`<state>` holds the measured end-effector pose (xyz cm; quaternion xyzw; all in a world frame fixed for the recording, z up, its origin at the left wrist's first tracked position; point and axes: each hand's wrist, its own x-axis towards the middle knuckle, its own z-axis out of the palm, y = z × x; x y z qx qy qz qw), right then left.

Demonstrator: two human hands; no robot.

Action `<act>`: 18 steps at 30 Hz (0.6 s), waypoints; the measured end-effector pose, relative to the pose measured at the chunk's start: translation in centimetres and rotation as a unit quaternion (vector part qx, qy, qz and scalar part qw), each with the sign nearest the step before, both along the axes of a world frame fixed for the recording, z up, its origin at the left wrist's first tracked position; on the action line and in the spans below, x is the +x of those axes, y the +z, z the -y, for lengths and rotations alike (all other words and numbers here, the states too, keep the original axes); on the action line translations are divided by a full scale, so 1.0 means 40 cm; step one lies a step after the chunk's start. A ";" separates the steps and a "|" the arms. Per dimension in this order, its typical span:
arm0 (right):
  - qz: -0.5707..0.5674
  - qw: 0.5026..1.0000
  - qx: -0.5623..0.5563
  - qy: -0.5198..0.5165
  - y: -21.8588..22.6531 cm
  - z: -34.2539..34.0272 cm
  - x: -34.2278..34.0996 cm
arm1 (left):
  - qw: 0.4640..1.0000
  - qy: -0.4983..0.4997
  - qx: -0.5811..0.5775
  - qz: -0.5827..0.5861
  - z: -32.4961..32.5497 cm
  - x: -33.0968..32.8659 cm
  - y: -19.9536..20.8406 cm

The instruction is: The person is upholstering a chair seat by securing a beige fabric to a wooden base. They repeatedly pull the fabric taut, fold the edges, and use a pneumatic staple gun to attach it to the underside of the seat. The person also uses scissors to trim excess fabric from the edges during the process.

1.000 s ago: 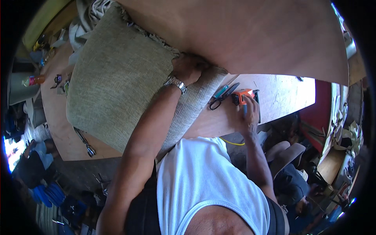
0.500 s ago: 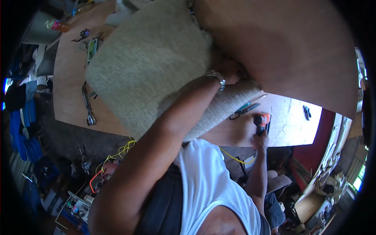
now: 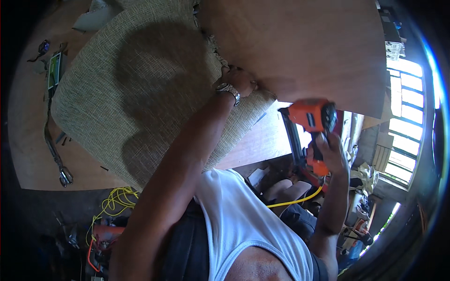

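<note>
My left hand (image 3: 241,80), with a metal watch at its wrist, is closed on the frayed edge of a beige woven fabric (image 3: 93,89). The fabric spreads to the left and meets a large brown plywood panel (image 3: 300,47) at my fingers. My right hand (image 3: 333,154) grips the handle of an orange and black pneumatic staple gun (image 3: 309,114). The gun is raised in the air to the right of the fabric, near the panel's lower edge. A yellow air hose (image 3: 300,199) runs from its handle.
On the left of the wooden table (image 3: 28,140) lie a metal-ended tool (image 3: 64,177), a small green-faced box (image 3: 55,70) and a dark-handled tool (image 3: 43,47). Coiled yellow hose (image 3: 117,199) is on the floor below. A barred window (image 3: 405,112) is at the right.
My right hand has lifted the staple gun from low over the table up toward the panel's edge. My left hand stays on the fabric edge. The view has shifted to the right.
</note>
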<state>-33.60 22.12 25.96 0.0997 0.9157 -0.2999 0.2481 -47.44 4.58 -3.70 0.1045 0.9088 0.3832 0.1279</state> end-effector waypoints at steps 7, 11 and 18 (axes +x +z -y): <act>0.091 0.970 0.209 0.083 -0.078 0.203 -0.240 | 0.999 -0.018 0.035 0.028 0.006 -0.009 -0.003; 0.120 0.954 0.237 0.138 -0.112 0.252 -0.303 | 0.998 -0.008 0.047 0.028 0.009 -0.001 0.000; 0.172 0.932 0.273 0.164 -0.158 0.270 -0.335 | 0.999 -0.021 0.024 0.031 0.008 0.003 0.007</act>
